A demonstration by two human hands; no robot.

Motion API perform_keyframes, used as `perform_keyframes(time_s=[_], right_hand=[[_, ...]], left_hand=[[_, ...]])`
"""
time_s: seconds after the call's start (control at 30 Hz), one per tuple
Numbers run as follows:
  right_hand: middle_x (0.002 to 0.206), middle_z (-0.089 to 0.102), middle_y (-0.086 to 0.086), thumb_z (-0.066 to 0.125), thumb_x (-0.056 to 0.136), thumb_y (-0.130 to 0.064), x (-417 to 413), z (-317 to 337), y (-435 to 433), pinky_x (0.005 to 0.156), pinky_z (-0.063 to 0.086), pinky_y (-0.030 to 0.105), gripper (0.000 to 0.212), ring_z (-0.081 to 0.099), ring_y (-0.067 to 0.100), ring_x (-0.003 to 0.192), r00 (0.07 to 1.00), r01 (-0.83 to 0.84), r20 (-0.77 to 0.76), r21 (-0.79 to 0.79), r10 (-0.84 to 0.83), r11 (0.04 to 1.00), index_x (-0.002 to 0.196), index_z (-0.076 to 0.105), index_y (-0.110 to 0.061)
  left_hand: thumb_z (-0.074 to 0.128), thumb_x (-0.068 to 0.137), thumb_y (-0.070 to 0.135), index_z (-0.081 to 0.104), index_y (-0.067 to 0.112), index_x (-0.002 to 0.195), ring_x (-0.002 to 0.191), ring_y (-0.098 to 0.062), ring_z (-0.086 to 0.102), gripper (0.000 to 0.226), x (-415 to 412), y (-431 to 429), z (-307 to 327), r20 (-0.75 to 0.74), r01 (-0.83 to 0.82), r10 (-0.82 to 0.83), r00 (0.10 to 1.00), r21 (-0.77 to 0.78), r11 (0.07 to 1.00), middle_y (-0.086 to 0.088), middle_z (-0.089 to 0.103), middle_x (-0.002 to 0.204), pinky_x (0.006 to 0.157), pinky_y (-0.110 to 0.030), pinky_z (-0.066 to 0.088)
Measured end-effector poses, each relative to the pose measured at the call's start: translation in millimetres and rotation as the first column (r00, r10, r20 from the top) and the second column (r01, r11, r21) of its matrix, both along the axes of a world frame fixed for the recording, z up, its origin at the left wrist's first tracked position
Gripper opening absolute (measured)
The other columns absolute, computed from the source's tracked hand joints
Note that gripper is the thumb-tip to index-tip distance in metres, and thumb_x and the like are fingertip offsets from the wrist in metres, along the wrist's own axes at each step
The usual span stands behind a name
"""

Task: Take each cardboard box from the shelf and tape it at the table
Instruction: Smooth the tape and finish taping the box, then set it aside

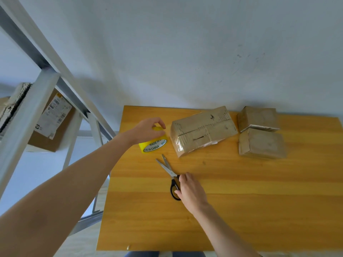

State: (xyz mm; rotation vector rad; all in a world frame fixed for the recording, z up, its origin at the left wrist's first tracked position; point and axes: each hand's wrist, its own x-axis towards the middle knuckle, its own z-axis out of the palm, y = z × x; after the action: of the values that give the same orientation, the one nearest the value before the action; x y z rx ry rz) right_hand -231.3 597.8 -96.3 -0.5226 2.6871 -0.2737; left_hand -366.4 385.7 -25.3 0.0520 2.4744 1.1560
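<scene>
Yellow tape [154, 146] is gripped from above by the left hand [147, 130] on the table [241, 191]. The right hand [192, 191] grasps the scissors [168, 167] by their black handle.

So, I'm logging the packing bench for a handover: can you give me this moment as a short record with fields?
left hand: grips the yellow tape roll from above
right hand: holds the scissors by the black handle, blades parted, lying on the table
large box: on the table, right of the tape roll
far small box, near small box: close together at the table's right
shelf: metal frame at left, with a labelled box on it
</scene>
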Motion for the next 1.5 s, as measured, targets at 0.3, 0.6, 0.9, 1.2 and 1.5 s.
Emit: perform_keyframes(time_s=[0.3, 0.6, 0.9, 1.2, 1.5], right_hand=[[0.129, 0.048, 0.008, 0.061, 0.095, -0.034, 8.5, -9.0, -14.6, 0.096, 0.047, 0.026, 0.056, 0.05, 0.019, 0.119, 0.964, 0.25, 0.073, 0.072, -0.255, 0.966, 0.135, 0.036, -0.004], [0.097, 0.062, 0.001, 0.064, 0.09, -0.023, 17.0, 2.5, -2.0, 0.065, 0.048, 0.03, 0.027, 0.057, 0.014, 0.079, 0.83, 0.519, 0.319, -0.145, -0.457, 0.843, 0.111, 0.053, -0.01], [0.073, 0.047, -0.001, 0.075, 0.076, -0.055, 9.5, 44.0, 7.2, 0.063, 0.039, 0.016, 0.052, 0.05, 0.009, 0.065, 0.665, 0.713, 0.65, -0.405, -0.368, 0.572, 0.085, 0.051, -0.01], [0.066, 0.056, 0.001, 0.066, 0.076, -0.067, -27.1, 60.5, -2.5, 0.073, 0.041, 0.025, 0.058, 0.051, 0.005, 0.055, 0.66, 0.707, 0.684, -0.426, -0.311, 0.564, 0.073, 0.056, -0.009], [0.065, 0.055, 0.007, 0.067, 0.083, -0.054, -49.9, 71.9, -11.4, 0.044, 0.034, 0.014, 0.05, 0.048, 0.007, 0.049, 0.634, 0.74, 0.73, -0.478, -0.255, 0.473, 0.073, 0.057, -0.006]], left_hand=[[0.062, 0.092, 0.031, 0.058, 0.022, 0.118, 0.129, -0.023, 0.042, 0.028, 10.4, -2.5, 4.9, -0.021, 0.017, -0.018, 1.0, -0.028, 0.999, 0.001, 0.053, 0.129, 0.092, -0.031, 0.038], [0.062, 0.092, 0.031, 0.058, 0.02, 0.12, 0.127, -0.022, 0.044, 0.03, 12.4, -1.4, 7.4, -0.044, 0.031, -0.033, 0.999, -0.036, 0.999, 0.003, 0.054, 0.122, 0.093, -0.031, 0.039], [0.062, 0.092, 0.031, 0.059, 0.017, 0.12, 0.128, -0.023, 0.045, 0.032, 15.1, 0.4, 6.3, -0.052, -0.003, 0.001, 0.999, -0.046, 0.999, -0.002, 0.055, 0.128, 0.097, -0.035, 0.041], [0.062, 0.092, 0.031, 0.061, 0.015, 0.12, 0.128, -0.022, 0.045, 0.032, 15.3, 2.6, 9.9, -0.045, -0.016, 0.013, 0.999, -0.061, 0.998, -0.004, 0.057, 0.13, 0.093, -0.03, 0.037], [0.063, 0.09, 0.029, 0.065, 0.016, 0.117, 0.103, -0.016, 0.054, 0.03, 13.1, 7.1, 16.4, -0.037, 0.021, -0.026, 0.999, -0.125, 0.992, -0.004, 0.061, 0.118, 0.079, -0.027, 0.04]])
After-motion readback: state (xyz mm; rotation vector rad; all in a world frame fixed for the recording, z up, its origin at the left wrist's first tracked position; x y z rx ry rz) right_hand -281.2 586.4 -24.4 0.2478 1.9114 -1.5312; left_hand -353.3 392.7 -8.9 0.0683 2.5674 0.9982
